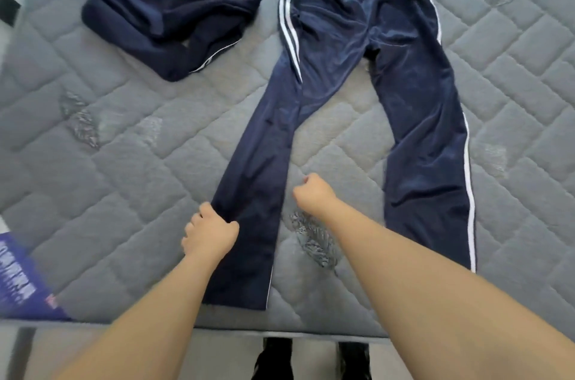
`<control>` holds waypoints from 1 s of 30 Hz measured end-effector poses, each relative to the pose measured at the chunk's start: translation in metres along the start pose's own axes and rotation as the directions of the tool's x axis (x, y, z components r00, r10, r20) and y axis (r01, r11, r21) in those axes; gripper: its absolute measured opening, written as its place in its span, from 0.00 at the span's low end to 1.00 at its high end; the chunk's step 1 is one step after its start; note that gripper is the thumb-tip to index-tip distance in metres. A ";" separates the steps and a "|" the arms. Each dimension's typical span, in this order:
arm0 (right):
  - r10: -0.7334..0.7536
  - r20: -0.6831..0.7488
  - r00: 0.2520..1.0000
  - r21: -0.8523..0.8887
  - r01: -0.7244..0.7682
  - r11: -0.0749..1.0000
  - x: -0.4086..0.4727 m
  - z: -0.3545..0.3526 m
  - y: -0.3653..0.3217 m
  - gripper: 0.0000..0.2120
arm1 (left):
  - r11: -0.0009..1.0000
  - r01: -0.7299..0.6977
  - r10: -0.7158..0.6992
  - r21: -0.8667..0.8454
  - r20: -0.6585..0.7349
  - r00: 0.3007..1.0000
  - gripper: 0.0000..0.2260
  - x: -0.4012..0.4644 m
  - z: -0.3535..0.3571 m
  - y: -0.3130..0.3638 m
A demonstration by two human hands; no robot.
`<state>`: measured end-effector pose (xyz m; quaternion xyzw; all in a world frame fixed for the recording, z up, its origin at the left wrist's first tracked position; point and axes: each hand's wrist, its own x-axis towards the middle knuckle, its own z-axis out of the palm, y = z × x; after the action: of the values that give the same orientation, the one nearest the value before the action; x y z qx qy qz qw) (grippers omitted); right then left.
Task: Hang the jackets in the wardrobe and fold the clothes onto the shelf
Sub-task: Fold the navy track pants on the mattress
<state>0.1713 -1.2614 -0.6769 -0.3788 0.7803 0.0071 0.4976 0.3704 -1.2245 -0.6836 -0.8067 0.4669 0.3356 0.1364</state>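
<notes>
Trousers (357,46): spread flat, legs toward mattress (124,146) near edge, ready for folding
Left hand (211,235): fingers pinch one leg's outer seam
Right hand (312,192): fingers curled, holding nothing, between legs

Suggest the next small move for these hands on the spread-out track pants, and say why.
Probably carry the pant leg held by the left hand across onto the other leg. The navy track pants lie flat on the mattress with legs splayed apart, and the right hand is curled, holding nothing, so halving lengthwise looks due.
</notes>
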 end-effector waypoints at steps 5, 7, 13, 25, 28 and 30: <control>0.170 -0.062 0.984 0.543 -0.110 0.833 0.024 0.052 -0.049 0.12 | 0.963 -0.098 0.154 -0.251 0.216 0.964 0.06 0.027 -0.001 -0.048; 0.116 0.041 0.992 0.598 -0.118 0.793 0.024 0.057 -0.054 0.06 | 0.929 -0.001 0.137 -0.370 0.339 0.931 0.09 0.032 -0.007 -0.056; -0.178 0.218 0.960 0.523 0.040 0.852 0.015 0.037 -0.086 0.02 | 0.963 -0.140 0.180 -0.232 0.162 0.970 0.13 0.031 -0.006 -0.065; 0.160 0.287 0.945 0.275 -0.241 0.931 0.041 0.025 -0.080 0.07 | 0.994 -0.051 0.040 0.098 0.107 0.993 0.43 -0.015 0.043 0.001; 0.227 0.138 0.964 0.335 -0.261 0.906 0.054 0.030 -0.075 0.05 | 0.974 -0.069 0.069 0.214 0.005 0.998 0.28 -0.005 0.052 0.006; 0.211 0.141 0.967 0.414 -0.252 0.875 0.060 0.037 -0.081 0.08 | 0.974 -0.124 0.112 0.192 0.070 0.991 0.17 0.006 0.040 0.003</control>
<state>0.2357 -1.3402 -0.7130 -0.1633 0.7787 -0.0876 0.5995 0.3529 -1.2089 -0.7170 -0.7500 0.5406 0.3191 0.2083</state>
